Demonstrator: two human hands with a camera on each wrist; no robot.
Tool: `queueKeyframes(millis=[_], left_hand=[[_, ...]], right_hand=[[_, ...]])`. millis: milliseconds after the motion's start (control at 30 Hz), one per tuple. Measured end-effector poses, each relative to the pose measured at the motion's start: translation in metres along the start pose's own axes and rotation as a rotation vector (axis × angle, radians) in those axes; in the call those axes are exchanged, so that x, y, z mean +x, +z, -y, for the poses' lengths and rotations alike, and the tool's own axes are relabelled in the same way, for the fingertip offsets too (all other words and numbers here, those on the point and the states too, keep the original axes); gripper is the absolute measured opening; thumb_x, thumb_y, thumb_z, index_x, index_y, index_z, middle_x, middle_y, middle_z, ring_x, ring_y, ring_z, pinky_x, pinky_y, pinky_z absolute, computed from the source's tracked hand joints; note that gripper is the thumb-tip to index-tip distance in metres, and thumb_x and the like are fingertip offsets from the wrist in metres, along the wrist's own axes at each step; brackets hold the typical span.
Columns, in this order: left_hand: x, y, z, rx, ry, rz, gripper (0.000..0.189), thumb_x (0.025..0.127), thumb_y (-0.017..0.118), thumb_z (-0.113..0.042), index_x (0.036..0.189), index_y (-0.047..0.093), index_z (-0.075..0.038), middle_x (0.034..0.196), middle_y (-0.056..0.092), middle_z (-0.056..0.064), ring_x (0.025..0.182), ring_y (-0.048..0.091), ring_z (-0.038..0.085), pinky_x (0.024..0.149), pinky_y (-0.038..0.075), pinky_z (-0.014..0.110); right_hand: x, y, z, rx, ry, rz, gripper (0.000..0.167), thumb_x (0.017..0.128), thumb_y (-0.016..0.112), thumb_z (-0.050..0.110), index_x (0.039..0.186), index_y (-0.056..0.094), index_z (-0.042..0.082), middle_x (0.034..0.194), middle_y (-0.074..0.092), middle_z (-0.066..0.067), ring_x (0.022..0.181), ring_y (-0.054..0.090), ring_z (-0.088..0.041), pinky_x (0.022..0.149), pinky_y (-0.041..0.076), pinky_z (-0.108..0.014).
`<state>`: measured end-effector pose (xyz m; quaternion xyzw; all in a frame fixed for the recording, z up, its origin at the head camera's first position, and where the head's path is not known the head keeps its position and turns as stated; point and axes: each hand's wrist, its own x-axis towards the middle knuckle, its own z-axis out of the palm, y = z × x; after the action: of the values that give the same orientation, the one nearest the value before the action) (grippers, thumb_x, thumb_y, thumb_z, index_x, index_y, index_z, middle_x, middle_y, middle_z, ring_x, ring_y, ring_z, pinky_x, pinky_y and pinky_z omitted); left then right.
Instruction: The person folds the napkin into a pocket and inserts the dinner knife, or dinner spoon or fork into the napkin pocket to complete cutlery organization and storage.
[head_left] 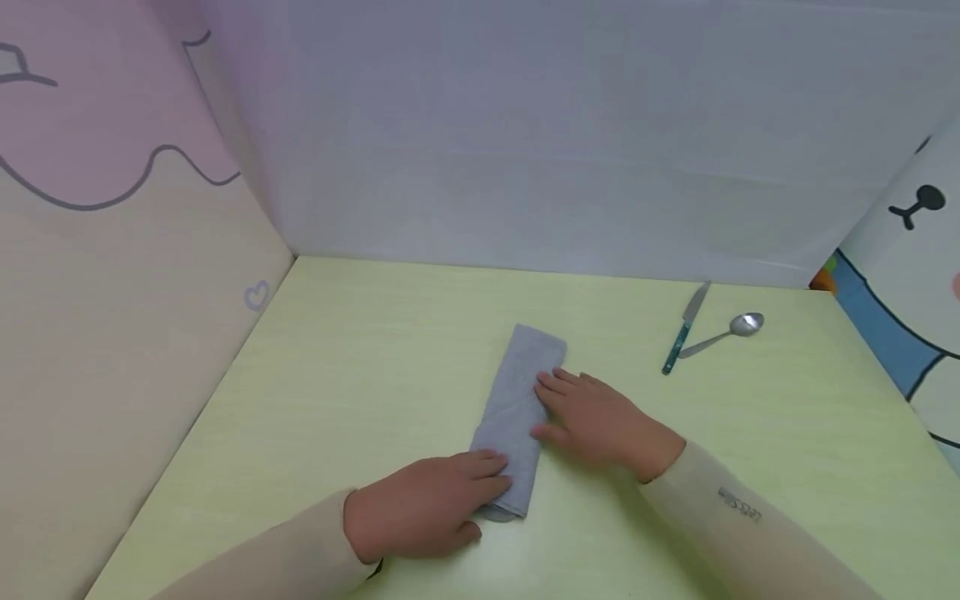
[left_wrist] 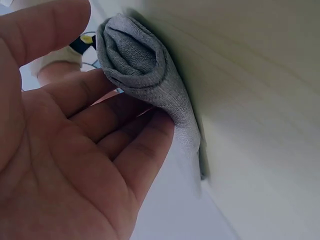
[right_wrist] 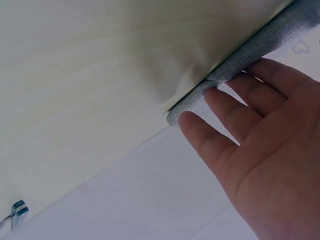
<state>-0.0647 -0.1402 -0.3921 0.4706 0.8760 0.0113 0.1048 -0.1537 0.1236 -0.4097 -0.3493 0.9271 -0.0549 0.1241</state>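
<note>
A grey cloth (head_left: 513, 392), folded into a long narrow strip, lies on the pale table at a slant. Its near end shows coiled layers in the left wrist view, where the rolled cloth (left_wrist: 175, 92) meets my fingertips. My left hand (head_left: 423, 507) rests its extended fingers on the near end, thumb held apart. Farther up the strip, my right hand (head_left: 596, 417) touches the right edge with spread fingertips. From the right wrist, the cloth (right_wrist: 255, 50) appears as a thin band along the tabletop, its far end beyond my fingers.
To the right, toward the back, lie a table knife (head_left: 678, 343) with a teal handle and a metal spoon (head_left: 746, 324); the spoon's handle end is close to the knife. A pale back wall (head_left: 562, 150) and patterned side panels (head_left: 150, 250) border the table (head_left: 360, 350).
</note>
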Motion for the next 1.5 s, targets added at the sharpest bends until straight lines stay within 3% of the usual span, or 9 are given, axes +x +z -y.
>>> queueKeyframes(millis=[200, 700, 900, 1133, 1267, 1400, 1500], left_hand=[[0.018, -0.002, -0.006, 0.020, 0.033, 0.014, 0.061, 0.096, 0.070, -0.029, 0.151, 0.052, -0.010, 0.158, 0.044, 0.007, 0.149, 0.036, 0.016, 0.115, 0.035, 0.027], [0.055, -0.008, -0.023, 0.098, -0.055, 0.048, 0.063, 0.096, 0.070, -0.043, 0.150, 0.053, -0.013, 0.157, 0.046, 0.006, 0.147, 0.038, 0.017, 0.111, 0.039, 0.025], [0.061, -0.011, -0.024, 0.135, -0.059, 0.038, 0.059, 0.097, 0.070, -0.045, 0.146, 0.059, -0.015, 0.152, 0.052, 0.004, 0.144, 0.043, 0.015, 0.112, 0.038, 0.025], [0.060, -0.013, -0.020, 0.090, -0.051, 0.041, 0.055, 0.098, 0.068, -0.042, 0.146, 0.059, -0.016, 0.152, 0.053, 0.003, 0.144, 0.044, 0.016, 0.113, 0.036, 0.026], [0.058, -0.017, -0.012, 0.064, -0.066, 0.008, 0.052, 0.099, 0.068, -0.041, 0.143, 0.061, -0.014, 0.150, 0.054, 0.005, 0.139, 0.048, 0.017, 0.111, 0.040, 0.028], [0.062, -0.018, 0.010, 0.026, -0.182, -0.034, 0.054, 0.100, 0.066, -0.038, 0.144, 0.059, -0.006, 0.153, 0.049, 0.012, 0.142, 0.046, 0.024, 0.114, 0.038, 0.033], [0.069, -0.015, 0.028, 0.034, -0.247, -0.025, 0.057, 0.104, 0.060, -0.037, 0.149, 0.053, -0.003, 0.158, 0.043, 0.015, 0.147, 0.039, 0.028, 0.118, 0.032, 0.035]], right_hand=[[0.010, 0.000, -0.013, -0.017, 0.024, 0.002, 0.069, 0.105, 0.056, 0.044, 0.156, 0.041, -0.001, 0.163, 0.036, -0.015, 0.151, 0.030, -0.034, 0.118, 0.027, -0.057], [0.020, -0.004, -0.050, 0.227, 0.021, 0.028, 0.074, 0.103, 0.063, 0.039, 0.160, 0.033, 0.002, 0.168, 0.025, -0.011, 0.154, 0.022, -0.032, 0.120, 0.026, -0.053], [0.020, -0.005, -0.045, 0.189, 0.042, -0.001, 0.072, 0.102, 0.066, 0.035, 0.157, 0.038, -0.001, 0.166, 0.030, -0.015, 0.151, 0.030, -0.035, 0.118, 0.031, -0.052], [0.006, -0.003, -0.025, 0.080, 0.056, -0.073, 0.065, 0.102, 0.066, 0.031, 0.152, 0.044, -0.005, 0.160, 0.038, -0.024, 0.144, 0.040, -0.040, 0.114, 0.037, -0.052], [-0.007, 0.000, -0.016, 0.035, 0.053, -0.090, 0.065, 0.101, 0.068, 0.030, 0.151, 0.046, -0.006, 0.158, 0.041, -0.023, 0.143, 0.043, -0.040, 0.113, 0.038, -0.053], [-0.021, 0.004, -0.008, -0.035, 0.011, -0.124, 0.062, 0.100, 0.070, 0.028, 0.148, 0.050, -0.006, 0.155, 0.045, -0.021, 0.142, 0.045, -0.037, 0.111, 0.040, -0.054], [-0.031, 0.006, -0.001, -0.081, -0.035, -0.150, 0.060, 0.097, 0.072, 0.027, 0.144, 0.054, -0.006, 0.153, 0.048, -0.020, 0.141, 0.046, -0.035, 0.110, 0.041, -0.054]])
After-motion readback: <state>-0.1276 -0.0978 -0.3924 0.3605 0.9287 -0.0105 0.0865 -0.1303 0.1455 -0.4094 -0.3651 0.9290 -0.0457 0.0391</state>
